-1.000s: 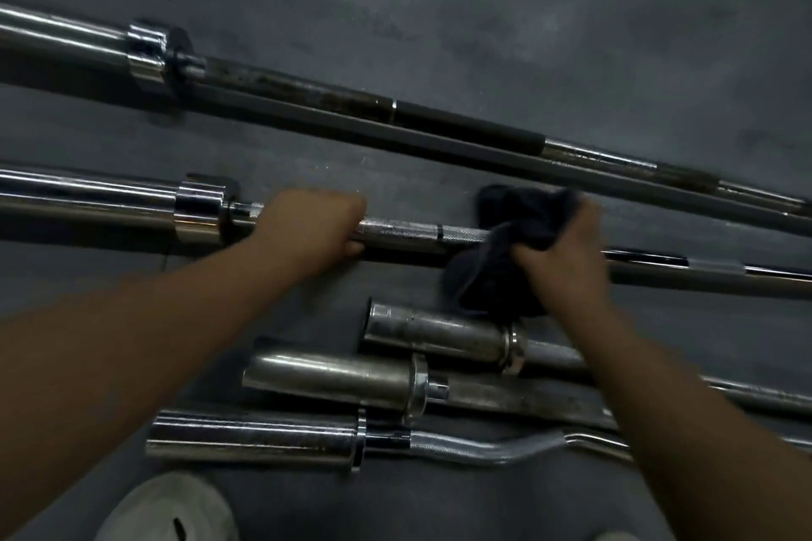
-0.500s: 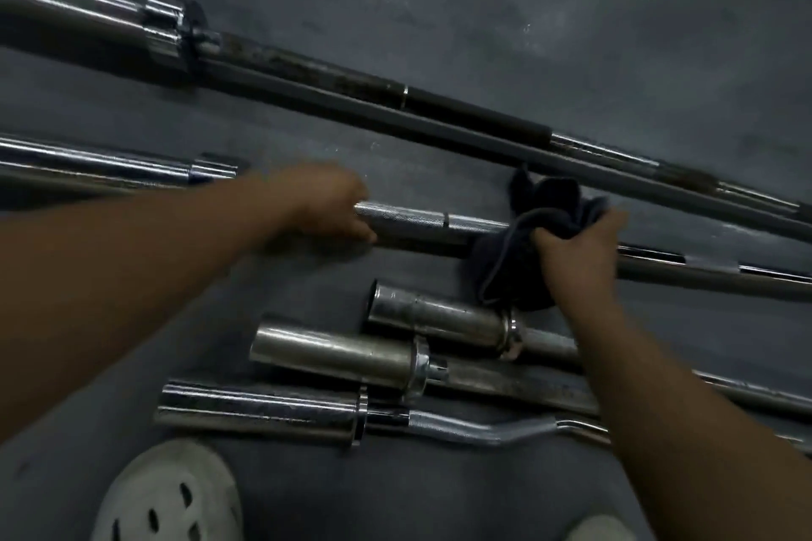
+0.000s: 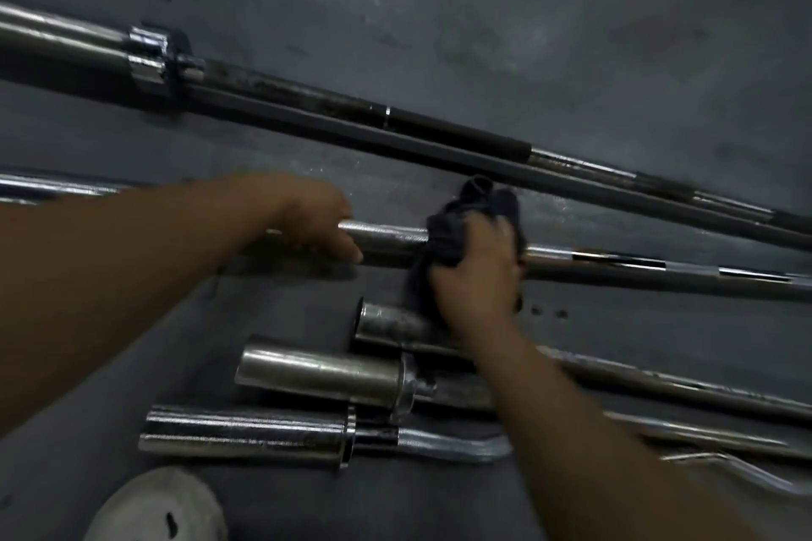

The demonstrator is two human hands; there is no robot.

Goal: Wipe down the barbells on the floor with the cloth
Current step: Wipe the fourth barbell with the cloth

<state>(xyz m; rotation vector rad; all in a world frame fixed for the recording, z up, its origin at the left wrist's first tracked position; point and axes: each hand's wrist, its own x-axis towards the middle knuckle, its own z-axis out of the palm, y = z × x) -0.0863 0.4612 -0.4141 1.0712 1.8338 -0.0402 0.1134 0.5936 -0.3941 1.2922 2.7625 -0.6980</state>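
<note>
Cloth sits bunched around the middle barbell on the floor, clenched there by the right hand. The left hand curls over the middle barbell too, steadying it. Risks: barbell rolls if that hold loosens, cloth snags on knurling, knuckles knock the short bar just beside.

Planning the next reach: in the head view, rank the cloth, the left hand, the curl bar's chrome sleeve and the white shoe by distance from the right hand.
1. cloth, gripped by the right hand itself.
2. left hand, leftward on the same barbell.
3. curl bar's chrome sleeve, lower left.
4. white shoe, bottom left corner.
</note>
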